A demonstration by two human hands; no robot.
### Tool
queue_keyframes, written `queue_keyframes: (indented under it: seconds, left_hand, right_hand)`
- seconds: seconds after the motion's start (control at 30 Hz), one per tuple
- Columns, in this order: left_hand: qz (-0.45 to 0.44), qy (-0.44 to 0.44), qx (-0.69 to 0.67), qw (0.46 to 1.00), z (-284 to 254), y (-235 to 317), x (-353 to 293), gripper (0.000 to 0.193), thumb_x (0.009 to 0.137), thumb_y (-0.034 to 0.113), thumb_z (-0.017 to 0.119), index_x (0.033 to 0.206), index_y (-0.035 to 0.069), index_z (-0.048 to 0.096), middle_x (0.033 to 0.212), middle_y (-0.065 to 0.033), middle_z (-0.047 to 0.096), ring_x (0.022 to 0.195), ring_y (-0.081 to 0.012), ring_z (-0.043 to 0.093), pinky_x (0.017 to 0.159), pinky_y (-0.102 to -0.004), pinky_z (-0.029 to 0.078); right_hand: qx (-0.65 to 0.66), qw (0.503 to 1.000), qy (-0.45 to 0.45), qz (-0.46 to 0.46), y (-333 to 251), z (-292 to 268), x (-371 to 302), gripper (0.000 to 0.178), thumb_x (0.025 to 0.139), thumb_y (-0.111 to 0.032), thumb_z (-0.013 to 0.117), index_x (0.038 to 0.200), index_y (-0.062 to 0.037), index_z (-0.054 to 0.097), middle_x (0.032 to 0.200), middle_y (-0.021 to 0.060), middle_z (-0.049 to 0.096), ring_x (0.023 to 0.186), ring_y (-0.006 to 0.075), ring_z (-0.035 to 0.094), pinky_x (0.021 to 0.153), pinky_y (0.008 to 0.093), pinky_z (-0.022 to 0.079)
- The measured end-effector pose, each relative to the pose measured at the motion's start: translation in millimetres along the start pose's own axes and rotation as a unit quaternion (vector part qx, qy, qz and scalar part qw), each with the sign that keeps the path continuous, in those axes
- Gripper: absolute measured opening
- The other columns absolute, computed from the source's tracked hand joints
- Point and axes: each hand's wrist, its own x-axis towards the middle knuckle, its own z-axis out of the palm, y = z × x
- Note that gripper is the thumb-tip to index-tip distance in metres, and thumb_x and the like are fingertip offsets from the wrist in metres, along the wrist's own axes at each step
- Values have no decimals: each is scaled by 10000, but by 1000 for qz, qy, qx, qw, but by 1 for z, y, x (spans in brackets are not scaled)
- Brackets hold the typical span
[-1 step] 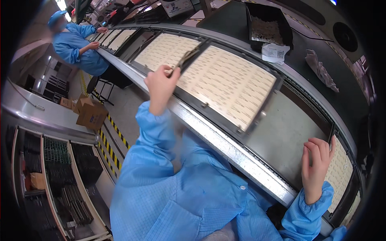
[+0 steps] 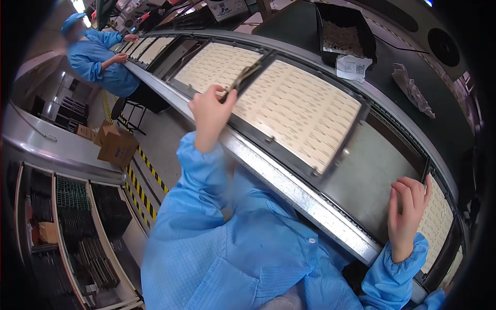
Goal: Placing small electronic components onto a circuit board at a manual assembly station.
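My left hand [image 2: 211, 120] is closed in a pinch, with a slim brassy tweezers-like tool [image 2: 243, 77] rising from its fingers. It rests by the near left corner of a cream panel [image 2: 302, 111] in a dark frame, printed with rows of small dark marks. The tool lies over the bar between this panel and another cream panel [image 2: 219, 64] farther left. My right hand [image 2: 405, 214] has its fingers spread, holding nothing I can see. Its forefinger tip meets the edge of a third framed cream panel [image 2: 435, 217] at the right.
The panels sit along a metal-railed track [image 2: 289, 183]. Beyond it, a black bin [image 2: 346, 39] of small pieces and a crumpled wrapper [image 2: 413, 89] lie on a dark bench. A co-worker in blue [image 2: 103, 62] stands far left. Racks [image 2: 77, 232] and a cardboard box [image 2: 118, 147] are at left.
The middle panel has slid a little to the right along the track. My left hand and its tool have shifted right with it. My right hand has stayed in place.
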Motion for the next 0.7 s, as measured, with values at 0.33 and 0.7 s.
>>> queue_keyframes:
  seconds: [0.33,0.7]
  left_hand:
    - [134,-167,-121,969,-36,-41,18,537,879,360,705,1283,23,599,961,-167,699,956,-355,584,870,-446,433]
    - [34,-85,-262,961,-15,-50,10,331,954,183,631,1252,45,676,865,-85,616,848,-173,536,774,-302,443]
  right_hand:
    - [42,997,58,-24,-68,53,65,141,784,21,668,898,-47,620,977,88,606,970,274,594,1147,528,275]
    - [9,994,112,0,-66,32,72,128,786,-2,680,888,-65,634,994,60,616,987,243,600,1155,527,257]
